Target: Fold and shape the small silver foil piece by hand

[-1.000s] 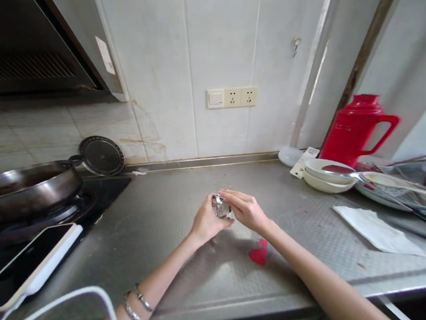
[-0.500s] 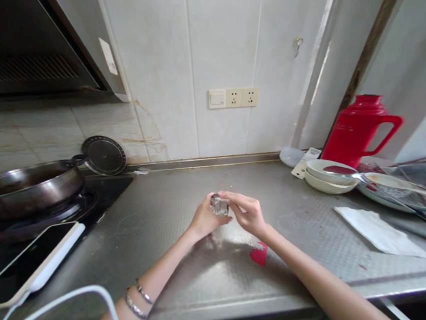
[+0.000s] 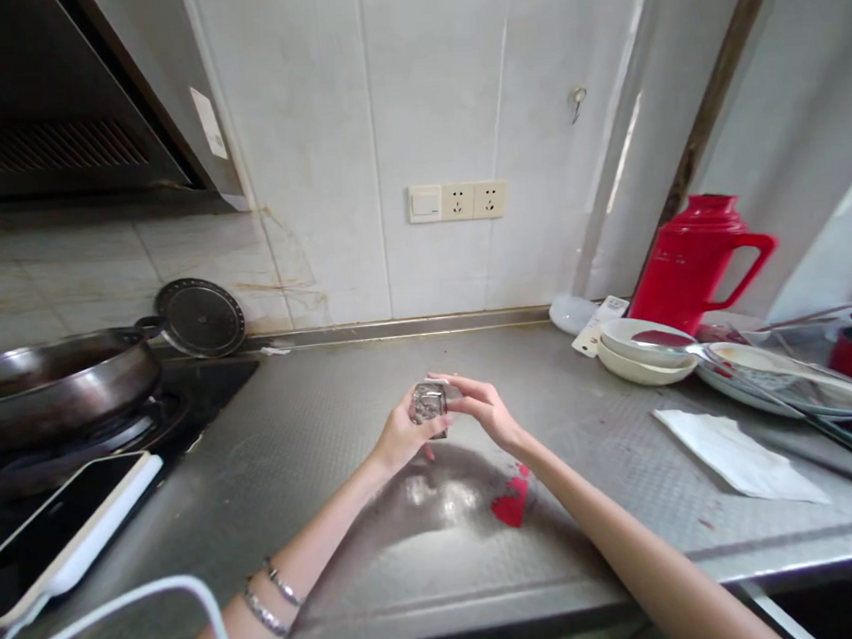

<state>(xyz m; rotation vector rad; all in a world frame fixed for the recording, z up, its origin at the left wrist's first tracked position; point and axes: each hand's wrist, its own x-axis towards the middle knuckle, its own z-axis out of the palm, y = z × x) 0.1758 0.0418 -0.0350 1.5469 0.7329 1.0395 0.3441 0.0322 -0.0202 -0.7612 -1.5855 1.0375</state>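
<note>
A small, shiny silvery-grey block-shaped object, clear glass or metal, is held above the counter; I cannot make out its exact kind. My left hand grips it from the left, thumb across its lower face and fingers behind. My right hand has its fingertips on the object's upper right edge, fingers bent over it. Below and to the right, a flat red patch with smaller red flecks shows on the steel counter.
At left, a steel pan stands on the black stove, with a phone and white cable in front. At right are a red thermos, stacked bowls, a plate with utensils, and a white napkin. A range hood overhangs the left.
The silvery object has turned in my hands, showing a broader patterned face. My right-hand fingers have straightened a little over its edge. The view has shifted slightly to the right.
</note>
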